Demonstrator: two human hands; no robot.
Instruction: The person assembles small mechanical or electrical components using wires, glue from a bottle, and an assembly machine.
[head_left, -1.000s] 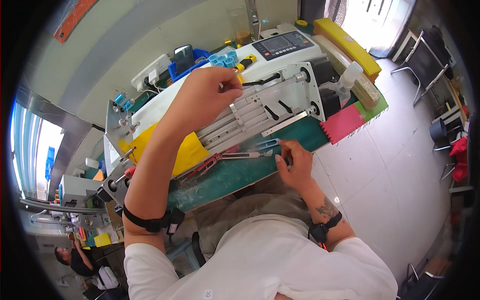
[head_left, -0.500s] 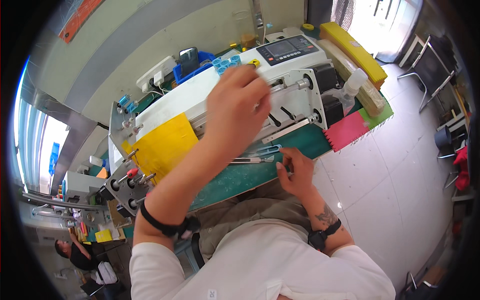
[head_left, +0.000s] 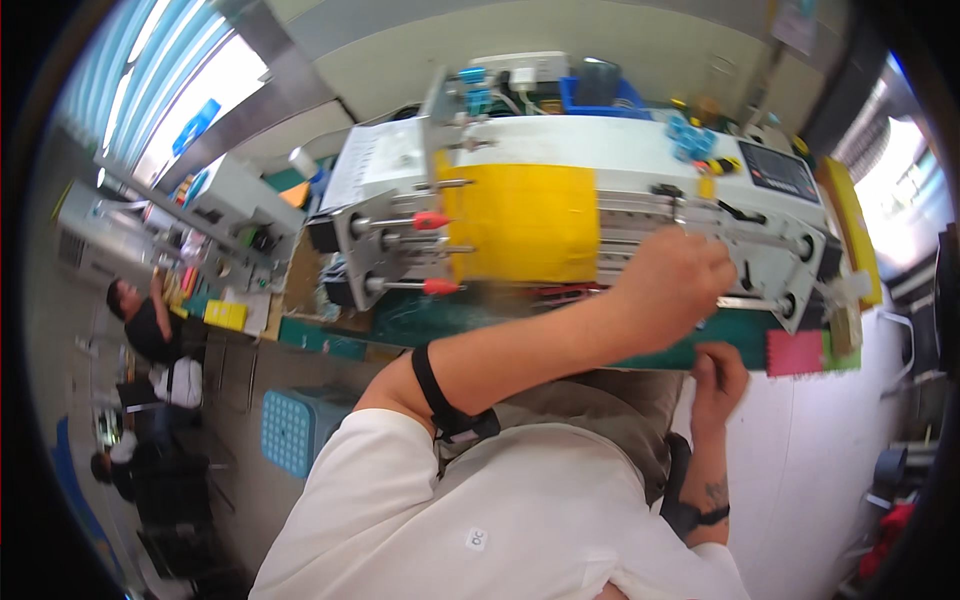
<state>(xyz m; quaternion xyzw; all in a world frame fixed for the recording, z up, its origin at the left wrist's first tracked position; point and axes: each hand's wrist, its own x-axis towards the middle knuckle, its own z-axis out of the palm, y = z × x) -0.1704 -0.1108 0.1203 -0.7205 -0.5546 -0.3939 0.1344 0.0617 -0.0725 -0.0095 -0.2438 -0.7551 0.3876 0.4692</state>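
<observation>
My left hand [head_left: 675, 285] is closed above the right part of a white bench-top machine [head_left: 400, 150], in front of its metal rails. Whatever its curled fingers may hold is hidden and blurred. My right hand [head_left: 718, 380] is just off the front edge of the green bench mat [head_left: 420, 318], lower and slightly to the right. Its fingers are bent in toward the thumb, and I cannot make out anything between them. A yellow sheet [head_left: 530, 225] covers the machine's middle, left of my left hand. Red-tipped rods [head_left: 430, 220] point toward the sheet from the left end plate.
Small blue cups [head_left: 690, 138] and a control panel [head_left: 780, 170] sit on the machine's right top. Behind stands a blue bin [head_left: 605, 95]. A pink pad [head_left: 795, 352] lies at the bench's right corner. A blue stool [head_left: 290, 430] and another person [head_left: 150, 320] are to the left.
The view has swung left. My left hand has come down toward the machine's front rails. My right hand has drawn back from the slim tools on the mat.
</observation>
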